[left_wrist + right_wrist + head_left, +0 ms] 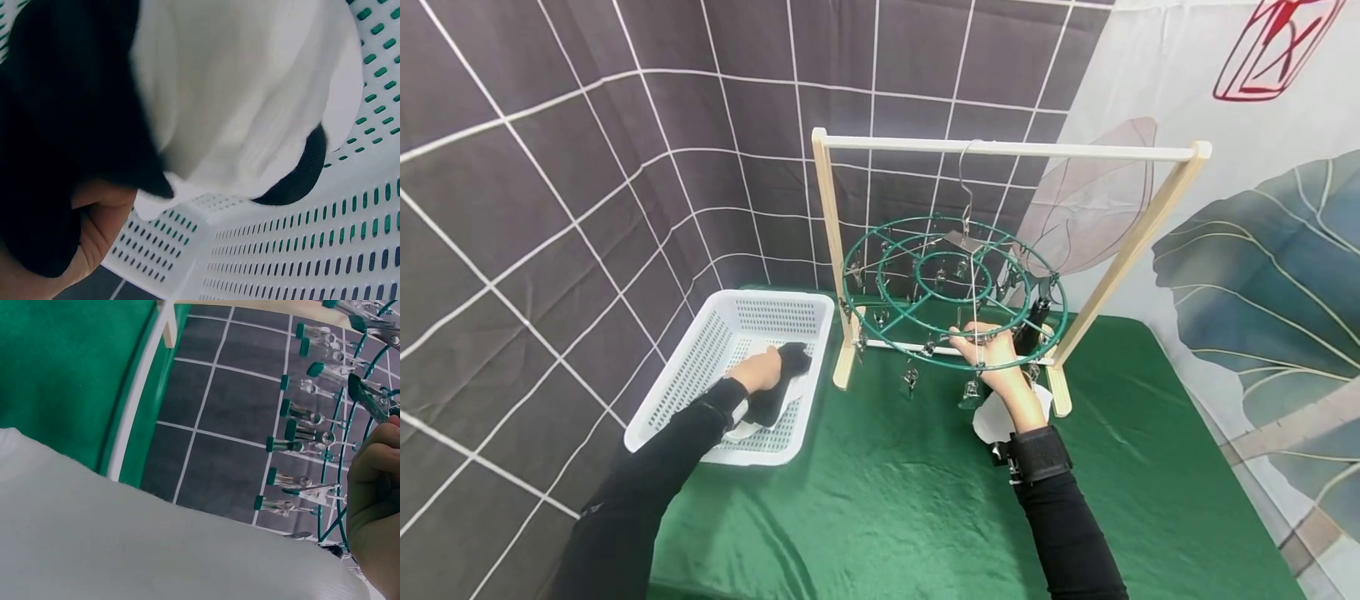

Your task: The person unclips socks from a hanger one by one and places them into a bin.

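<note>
My left hand (758, 371) is down inside the white plastic basket (808, 400), gripping a piece of black cloth (69, 94) that looks like a sock. Next to that cloth, in the left wrist view, lies white cloth (231, 81) with a black patch. My right hand (992, 354) is at the front of a round green clip hanger (964, 242), its fingers curled. The right wrist view has a clip (369, 397) at those fingertips, which seem to pinch it. Black cloth (1037, 312) hangs from the hanger's right side. White cloth (996, 419) shows below my right wrist.
The hanger hooks over the white bar (1075, 151) of a wooden stand (1157, 217). Several clips dangle from its rings. A green cloth (880, 508) covers the table. Behind hang a grey gridded curtain (752, 42) and a patterned white one.
</note>
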A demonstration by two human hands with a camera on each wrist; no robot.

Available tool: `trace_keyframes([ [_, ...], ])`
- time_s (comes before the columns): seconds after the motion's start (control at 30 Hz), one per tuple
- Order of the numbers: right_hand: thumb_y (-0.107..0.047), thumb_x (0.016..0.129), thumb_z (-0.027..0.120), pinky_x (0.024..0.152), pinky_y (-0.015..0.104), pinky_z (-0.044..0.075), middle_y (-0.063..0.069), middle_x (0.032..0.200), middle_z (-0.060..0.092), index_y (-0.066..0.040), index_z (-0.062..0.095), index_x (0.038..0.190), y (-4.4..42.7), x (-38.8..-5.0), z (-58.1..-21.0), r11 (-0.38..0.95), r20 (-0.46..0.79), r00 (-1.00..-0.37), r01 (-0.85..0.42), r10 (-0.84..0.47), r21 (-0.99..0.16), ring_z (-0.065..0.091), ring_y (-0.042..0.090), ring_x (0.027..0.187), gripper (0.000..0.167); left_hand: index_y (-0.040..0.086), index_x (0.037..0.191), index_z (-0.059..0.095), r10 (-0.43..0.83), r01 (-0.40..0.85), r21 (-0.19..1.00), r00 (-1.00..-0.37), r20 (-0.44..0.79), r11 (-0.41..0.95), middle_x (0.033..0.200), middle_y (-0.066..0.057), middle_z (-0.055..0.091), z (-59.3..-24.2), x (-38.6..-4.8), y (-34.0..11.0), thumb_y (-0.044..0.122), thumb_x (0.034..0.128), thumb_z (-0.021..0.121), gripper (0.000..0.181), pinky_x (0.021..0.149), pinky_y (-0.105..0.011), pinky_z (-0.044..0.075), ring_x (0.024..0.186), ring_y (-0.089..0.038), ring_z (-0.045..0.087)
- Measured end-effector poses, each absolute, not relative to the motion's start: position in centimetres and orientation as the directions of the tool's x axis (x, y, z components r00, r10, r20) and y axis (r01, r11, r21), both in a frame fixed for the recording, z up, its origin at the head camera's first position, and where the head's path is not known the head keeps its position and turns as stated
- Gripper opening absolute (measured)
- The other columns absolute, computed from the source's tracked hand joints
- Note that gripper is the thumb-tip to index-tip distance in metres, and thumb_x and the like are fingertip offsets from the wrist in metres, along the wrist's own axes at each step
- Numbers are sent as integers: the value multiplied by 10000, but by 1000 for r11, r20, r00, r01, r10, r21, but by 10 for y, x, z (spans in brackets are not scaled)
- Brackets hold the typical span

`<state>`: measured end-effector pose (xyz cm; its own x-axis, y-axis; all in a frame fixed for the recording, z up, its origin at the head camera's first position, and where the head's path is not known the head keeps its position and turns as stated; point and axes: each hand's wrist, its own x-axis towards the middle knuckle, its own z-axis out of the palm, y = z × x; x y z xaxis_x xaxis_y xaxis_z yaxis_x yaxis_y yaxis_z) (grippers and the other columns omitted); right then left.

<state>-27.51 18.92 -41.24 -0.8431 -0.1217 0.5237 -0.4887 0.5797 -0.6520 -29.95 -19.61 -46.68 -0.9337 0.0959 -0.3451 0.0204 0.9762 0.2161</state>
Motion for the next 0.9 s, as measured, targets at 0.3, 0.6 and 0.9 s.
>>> trace_keyframes([
  [0.3,-178,884,619,488,282,266,-64,457,345,-122,447,536,186,-275,-412,620,515,-848,-473,-126,-626,315,127,438,392,-150,1352,273,31,-18,161,-954,-299,987,873,-253,597,-478,-296,-191,67,901,482,543,601,-393,524,680,-309,601],
  [0.6,-182,872,631,492,283,276,-40,465,379,-114,472,537,186,-276,-413,606,506,-857,-456,-100,-652,338,142,445,377,-126,1130,521,81,73,77,-990,-112,994,811,-217,600,-470,-298,-192,107,915,492,318,664,-453,533,719,-333,616],
  [0.9,-175,877,648,488,289,274,-36,470,362,-109,482,554,185,-275,-414,564,478,-874,-438,-85,-700,333,168,445,369,-19,894,547,307,529,37,-545,780,848,752,-125,534,-415,-301,-146,54,858,508,90,631,-395,418,671,-290,507],
])
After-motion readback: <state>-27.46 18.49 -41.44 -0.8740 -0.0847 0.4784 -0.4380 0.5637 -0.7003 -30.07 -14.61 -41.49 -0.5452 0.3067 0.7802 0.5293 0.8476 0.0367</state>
